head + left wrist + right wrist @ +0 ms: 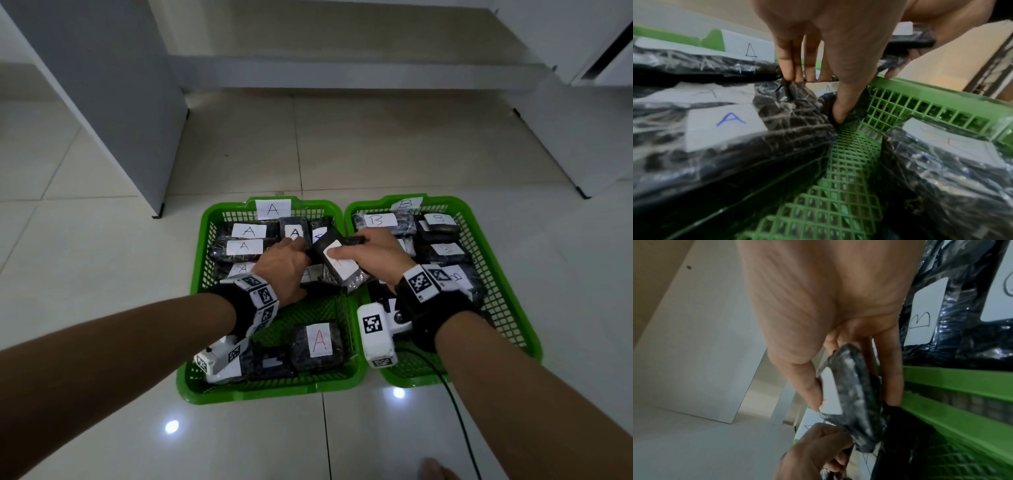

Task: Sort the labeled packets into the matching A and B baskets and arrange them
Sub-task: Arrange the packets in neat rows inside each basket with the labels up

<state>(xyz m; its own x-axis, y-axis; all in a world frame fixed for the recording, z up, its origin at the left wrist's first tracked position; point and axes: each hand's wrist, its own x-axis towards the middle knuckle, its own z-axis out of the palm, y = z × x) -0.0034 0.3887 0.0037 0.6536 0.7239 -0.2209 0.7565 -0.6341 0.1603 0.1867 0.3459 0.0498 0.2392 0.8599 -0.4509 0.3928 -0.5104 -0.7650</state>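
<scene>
The right hand (371, 255) grips 1 packet (339, 265) above the shared rims; its letter is hidden by the thumb; the left hand (284, 270) pinches a wrapper in the A basket (202, 240); the B basket (507, 291) looks sorted; sorting seems nearly done, tidying remains; packets beneath both hands are hidden.

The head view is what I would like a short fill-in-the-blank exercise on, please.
1. The right hand holds a packet above the rims where the two ____ baskets meet.
2. The left hand reaches into the basket tagged ____.
3. The lone packet at that basket's near end bears a ____ letter A.

Missing words: green; A; red
</scene>
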